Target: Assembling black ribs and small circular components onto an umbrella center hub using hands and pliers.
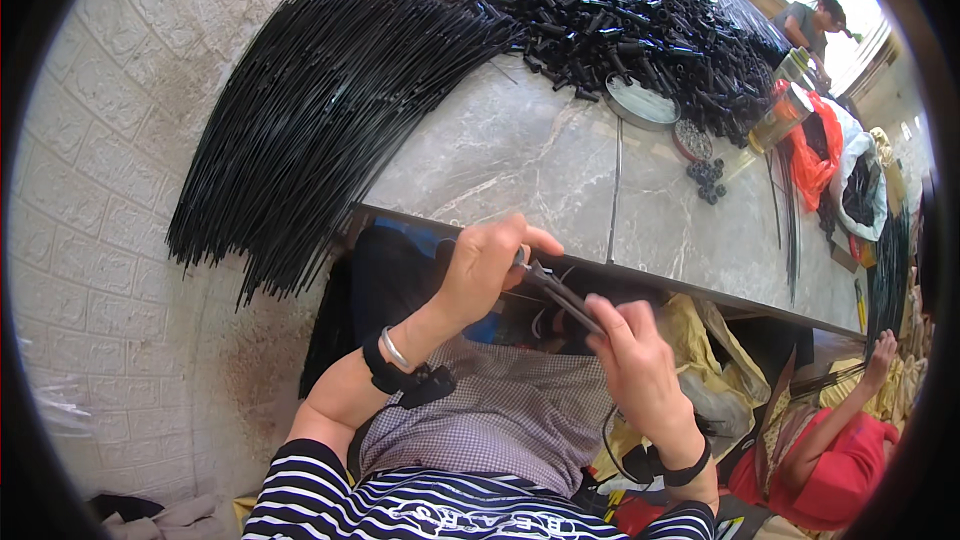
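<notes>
In front of my lap, just off the near table edge, my left hand [485, 265] is closed around the end of a slim dark tube-like piece [563, 297], its index finger sticking out to the right. A small pale grey bit shows at those fingertips, too small to name. My right hand [640, 355] grips the other end of the dark piece between thumb and fingers. That hand is slightly blurred. The piece slants down from left to right. Beyond my left hand, a big bundle of long thin black rods [300, 120] overhangs the table's left side.
Short black tubes [640, 25] are heaped along the back of the grey marbled table [480, 155]. A round tin of white paste [642, 102], a dish of small parts [692, 140] and black caps [706, 180] stand before them. Co-workers sit at right [830, 460] and far right [808, 28].
</notes>
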The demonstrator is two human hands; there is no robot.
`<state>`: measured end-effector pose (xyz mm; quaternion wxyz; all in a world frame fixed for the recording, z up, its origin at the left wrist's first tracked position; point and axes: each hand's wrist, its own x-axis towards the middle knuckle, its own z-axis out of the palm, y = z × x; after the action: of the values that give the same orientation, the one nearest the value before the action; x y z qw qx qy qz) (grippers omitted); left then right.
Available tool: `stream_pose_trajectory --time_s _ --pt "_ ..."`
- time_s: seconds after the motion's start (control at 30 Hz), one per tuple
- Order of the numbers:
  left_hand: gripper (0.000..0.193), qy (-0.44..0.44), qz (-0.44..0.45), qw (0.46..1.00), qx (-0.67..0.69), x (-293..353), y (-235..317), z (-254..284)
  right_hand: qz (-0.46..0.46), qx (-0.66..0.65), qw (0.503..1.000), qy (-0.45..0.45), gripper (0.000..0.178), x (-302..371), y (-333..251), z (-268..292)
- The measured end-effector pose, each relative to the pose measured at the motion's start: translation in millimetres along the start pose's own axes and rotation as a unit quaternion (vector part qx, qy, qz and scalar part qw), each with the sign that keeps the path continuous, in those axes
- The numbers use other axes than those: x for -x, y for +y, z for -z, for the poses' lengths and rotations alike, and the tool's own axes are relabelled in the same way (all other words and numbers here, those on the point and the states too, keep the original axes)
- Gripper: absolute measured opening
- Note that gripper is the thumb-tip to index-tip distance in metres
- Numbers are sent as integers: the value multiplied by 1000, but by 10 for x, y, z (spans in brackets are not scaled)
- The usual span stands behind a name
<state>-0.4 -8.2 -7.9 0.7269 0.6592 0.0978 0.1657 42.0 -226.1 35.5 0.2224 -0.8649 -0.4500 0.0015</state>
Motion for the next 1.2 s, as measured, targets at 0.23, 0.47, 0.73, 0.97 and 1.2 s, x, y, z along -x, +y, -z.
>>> stream_pose_trajectory --time_s 0.23,0.47,0.73,0.97,1.2 --pt "49 -89 -36 994 43 8 -10 -87 -137 -347 910 -181 38 192 80 -73" --pt "46 -39 -35 997 59 -22 -84 -66 -44 -155 987 -9 39 177 -15 37" --pt "45 -27 -42 998 31 2 -56 -115 -171 -282 939 -96 32 240 10 -58" --pt "45 -22 -45 997 55 6 -85 -69 -143 -376 906 -132 30 148 83 3" --pt "46 -28 -59 997 33 -10 -68 -81 -119 -288 942 -122 47 240 7 -120"
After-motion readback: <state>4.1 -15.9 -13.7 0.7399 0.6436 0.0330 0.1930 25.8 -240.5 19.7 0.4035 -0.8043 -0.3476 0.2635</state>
